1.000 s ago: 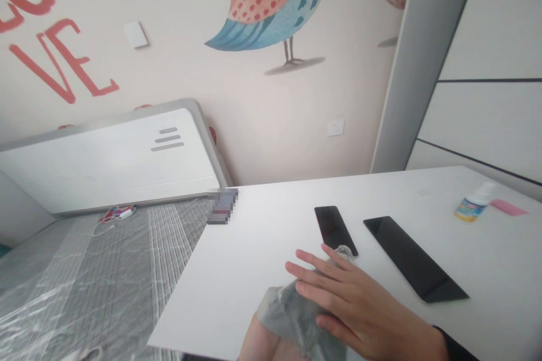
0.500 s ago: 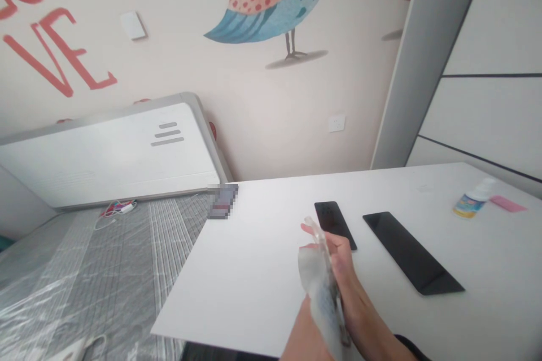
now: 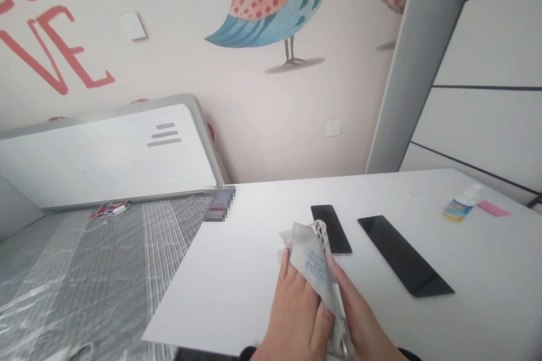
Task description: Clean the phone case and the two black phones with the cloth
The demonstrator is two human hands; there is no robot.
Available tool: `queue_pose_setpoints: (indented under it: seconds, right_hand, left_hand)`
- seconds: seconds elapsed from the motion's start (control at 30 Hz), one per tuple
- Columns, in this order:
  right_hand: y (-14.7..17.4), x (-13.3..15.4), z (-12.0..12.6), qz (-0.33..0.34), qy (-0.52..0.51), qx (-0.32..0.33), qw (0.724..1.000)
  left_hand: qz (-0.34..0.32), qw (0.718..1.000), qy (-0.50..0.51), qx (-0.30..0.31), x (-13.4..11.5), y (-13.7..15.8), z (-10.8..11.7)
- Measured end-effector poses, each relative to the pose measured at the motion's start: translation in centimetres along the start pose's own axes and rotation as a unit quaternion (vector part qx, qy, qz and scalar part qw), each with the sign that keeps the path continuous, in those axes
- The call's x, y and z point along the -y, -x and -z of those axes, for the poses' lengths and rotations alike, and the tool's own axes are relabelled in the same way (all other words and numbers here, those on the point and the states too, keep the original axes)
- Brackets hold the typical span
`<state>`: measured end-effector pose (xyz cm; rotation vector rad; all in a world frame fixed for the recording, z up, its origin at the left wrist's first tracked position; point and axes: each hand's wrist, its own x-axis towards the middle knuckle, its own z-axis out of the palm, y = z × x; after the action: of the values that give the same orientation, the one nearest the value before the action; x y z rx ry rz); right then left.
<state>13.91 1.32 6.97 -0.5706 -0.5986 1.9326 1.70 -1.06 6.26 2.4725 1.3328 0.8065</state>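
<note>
My right hand (image 3: 359, 310) is closed around a thin item with clear edges (image 3: 336, 293), seen almost edge-on. It looks like a clear phone case, but I cannot tell whether a phone is inside. Against its left face my left hand (image 3: 296, 304) presses a pale grey-white cloth (image 3: 311, 256) printed with small blue writing. The fingers of that hand are bent over the cloth, and a corner of it sticks up past them. Just beyond both hands a black phone (image 3: 332, 228) lies flat on the white table (image 3: 228, 282), partly covered by the held item.
To the right lies a black tablet-like slab (image 3: 404, 254). Farther right stand a white spray bottle (image 3: 460, 206) with a blue and yellow label and a flat pink piece (image 3: 493, 208). A pixelated item (image 3: 219, 203) sits at the table's far left corner, beside a plastic-covered bed (image 3: 105, 271).
My left hand has come up from behind the cloth and now shows its back, on the cloth's left side. The cloth and the clear-edged item have turned slightly. The view has shifted a little.
</note>
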Motion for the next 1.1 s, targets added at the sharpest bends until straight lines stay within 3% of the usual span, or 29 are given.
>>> queue_pose_setpoints:
  seconds: [0.13, 0.23, 0.33, 0.43, 0.57, 0.67, 0.8, 0.93, 1.03, 1.1]
  right_hand:
    - [-1.0, 1.9, 0.9, -0.097, -0.046, -0.013, 0.994]
    - [-1.6, 2.6, 1.1, -0.081, -0.060, -0.004, 0.995]
    - [-1.7, 2.4, 0.6, -0.037, -0.059, 0.027, 0.997]
    - [-1.2, 1.5, 0.3, 0.004, -0.048, 0.034, 0.998]
    - [0.5, -0.2, 1.4, 0.025, 0.011, -0.032, 0.999]
    - [1.3, -0.9, 2.2, 0.022, 0.042, -0.057, 0.997]
    - [0.3, 0.5, 1.4, 0.039, 0.026, -0.079, 0.996]
    - [-0.7, 2.6, 0.2, 0.121, 0.010, -0.091, 0.988]
    - [-0.3, 2.4, 0.5, 0.164, 0.080, -0.039, 0.982]
    - [0.3, 1.5, 1.2, 0.207, 0.178, -0.009, 0.962]
  left_hand:
    - [-0.114, 0.992, -0.040, -0.041, 1.3, 1.6, -3.6]
    - [-0.157, 0.985, -0.060, -0.050, 2.2, 3.1, -5.9]
    - [-0.136, 0.986, -0.054, -0.084, 1.9, 3.1, -6.4]
    - [-0.124, 0.984, -0.017, -0.130, 0.8, 1.8, -4.9]
    - [-0.056, 0.997, 0.045, -0.018, -0.6, 0.2, -1.0]
    - [-0.004, 0.997, 0.074, -0.016, -1.2, -0.2, 0.5]
    - [-0.037, 0.995, 0.088, 0.005, -1.0, 0.6, -1.8]
    - [-0.048, 0.995, 0.077, 0.044, 0.2, 2.3, -5.8]
    - [-0.030, 0.991, 0.121, 0.045, 0.9, 3.1, -6.6]
    - [-0.010, 0.983, 0.184, 0.022, 0.8, 3.4, -6.3]
